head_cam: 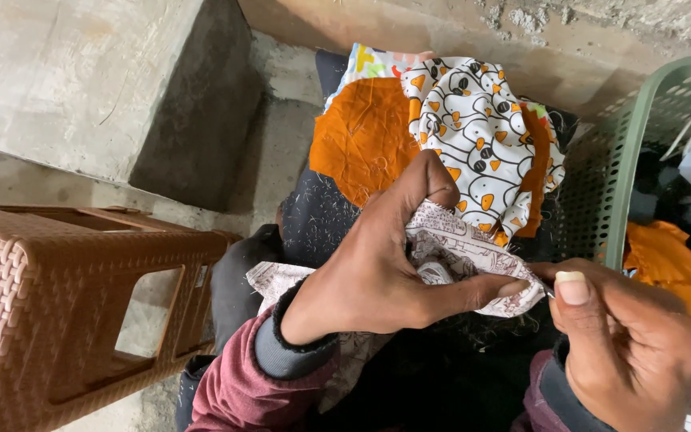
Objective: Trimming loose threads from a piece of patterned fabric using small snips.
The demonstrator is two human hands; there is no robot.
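1. The printed cloth piece [449,252], pale with fine brown drawings, sits bunched on my lap, right in the middle between my two hands.
2. My left hand [385,272] is clamped on it: thumb stretched along the lower fold, fingers curled over the top, pinching the fabric tight.
3. My right hand [625,344] is closed narrow, thumb and forefinger pressed together right at the cloth's right edge; something thin and metallic shows at the fingertips, too small for me to tell what.
4. Just beyond the cloth, farther out over my knees, lies a white patterned fabric [481,128] with orange and black shapes, draped over an orange cloth [361,136].
5. A brightly coloured scrap [373,62] peeks out at the far end of that pile.
6. Under it all is my dark lap cloth [317,216], flecked with loose threads.
7. To my right stands a green plastic basket [625,144], holding orange and dark clothes.
8. To my left, a brown woven-look plastic stool [65,304] lies tipped on the concrete floor [281,152], near a concrete block [81,72].
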